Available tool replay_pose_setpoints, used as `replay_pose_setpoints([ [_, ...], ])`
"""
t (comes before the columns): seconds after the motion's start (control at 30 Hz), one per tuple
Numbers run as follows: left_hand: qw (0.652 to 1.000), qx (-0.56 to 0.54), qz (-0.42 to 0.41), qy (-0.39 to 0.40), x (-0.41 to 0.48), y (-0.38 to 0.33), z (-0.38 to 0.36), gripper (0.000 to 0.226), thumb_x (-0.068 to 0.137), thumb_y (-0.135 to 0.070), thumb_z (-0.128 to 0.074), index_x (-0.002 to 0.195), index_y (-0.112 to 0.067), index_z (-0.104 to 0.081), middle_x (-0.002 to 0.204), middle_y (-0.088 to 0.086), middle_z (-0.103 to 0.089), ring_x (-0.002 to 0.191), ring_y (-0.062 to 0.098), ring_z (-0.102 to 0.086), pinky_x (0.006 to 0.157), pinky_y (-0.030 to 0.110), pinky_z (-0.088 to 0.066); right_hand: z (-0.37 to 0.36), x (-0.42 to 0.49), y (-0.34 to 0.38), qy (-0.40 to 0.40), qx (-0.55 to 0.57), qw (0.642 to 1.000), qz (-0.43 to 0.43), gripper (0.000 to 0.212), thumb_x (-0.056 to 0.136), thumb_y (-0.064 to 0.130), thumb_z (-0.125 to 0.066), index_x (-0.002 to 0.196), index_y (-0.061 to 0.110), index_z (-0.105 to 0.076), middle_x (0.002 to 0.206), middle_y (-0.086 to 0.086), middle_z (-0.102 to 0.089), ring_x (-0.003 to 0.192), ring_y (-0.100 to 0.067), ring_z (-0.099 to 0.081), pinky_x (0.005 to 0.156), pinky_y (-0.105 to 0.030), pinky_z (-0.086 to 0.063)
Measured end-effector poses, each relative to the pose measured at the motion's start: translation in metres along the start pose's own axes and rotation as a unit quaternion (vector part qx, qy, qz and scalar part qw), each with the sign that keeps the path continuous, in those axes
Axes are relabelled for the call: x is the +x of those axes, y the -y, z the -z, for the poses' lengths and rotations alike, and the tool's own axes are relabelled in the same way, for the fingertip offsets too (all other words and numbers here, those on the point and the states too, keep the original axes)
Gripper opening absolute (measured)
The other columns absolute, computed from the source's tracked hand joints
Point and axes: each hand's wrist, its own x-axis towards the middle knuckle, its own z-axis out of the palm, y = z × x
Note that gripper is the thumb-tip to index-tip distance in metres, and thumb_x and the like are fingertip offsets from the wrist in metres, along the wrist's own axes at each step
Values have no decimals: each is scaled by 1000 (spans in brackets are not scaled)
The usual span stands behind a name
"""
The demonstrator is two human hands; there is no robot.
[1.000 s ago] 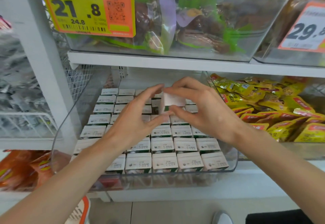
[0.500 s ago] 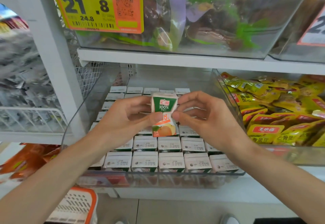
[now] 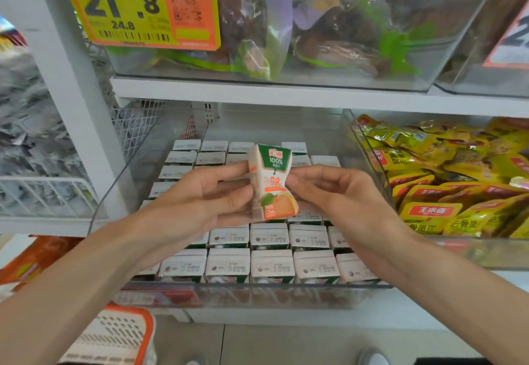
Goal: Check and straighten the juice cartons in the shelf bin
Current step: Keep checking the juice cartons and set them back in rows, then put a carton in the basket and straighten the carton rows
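A small juice carton, white with a green top band and an orange fruit picture, is held upright above the clear shelf bin. My left hand pinches its left side and my right hand pinches its right side. The carton's front face is turned toward me and its waist looks squeezed in. Below it, several rows of identical cartons stand packed in the bin, white tops up. My hands hide some of the middle rows.
A clear bin of yellow snack packets sits right of the juice bin. The shelf above carries a clear bin of bagged goods with a yellow price tag. A white wire basket hangs left. An orange-rimmed basket sits below.
One carton was lifted out of the bin's middle rows and turned front face up. It now sits slightly higher and more tilted between both hands. The camera has moved closer.
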Motion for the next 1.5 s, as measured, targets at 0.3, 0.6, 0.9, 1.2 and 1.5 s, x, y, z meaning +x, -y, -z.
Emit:
replay_pose_setpoints([
  [0.3,972,153,-38,-173,10,1,-10,74,67,-48,-87,137,-40,-64,119,-14,-77,111,6,-74,93,29,-60,-9,2,-1,144,43,988,-42,30,104,35,-65,118,14,-81,123,-6,-79,120,-19,-73,112,-39,-48],
  [0.6,996,-26,-23,-84,7,2,-2,51,96,-17,-68,146,-16,-57,132,6,-74,122,25,-71,95,31,-60,-9,4,2,57,-26,997,36,37,94,13,-78,128,27,-76,126,5,-75,117,-11,-72,102,-33,-57],
  [0.9,990,-107,-37,-80,7,2,2,64,87,5,-72,146,-13,-57,137,13,-70,130,28,-66,102,35,-57,-11,3,4,37,-105,989,96,56,79,12,-90,128,31,-72,119,-2,-74,107,-16,-73,97,-34,-61],
  [1.2,991,15,-63,-117,2,-1,-1,68,82,2,-75,140,-32,-63,128,5,-73,119,24,-71,100,33,-58,-18,6,2,17,-103,989,108,17,89,9,-83,104,15,-80,98,-3,-81,93,-14,-76,80,-15,-58],
  [1.5,905,345,-108,-226,-16,-19,9,40,75,-30,-90,109,-28,-70,98,-14,-73,92,3,-69,78,16,-54,-47,16,-6,67,-187,969,147,22,91,11,-82,110,21,-78,103,5,-79,98,-6,-74,88,-23,-61],
])
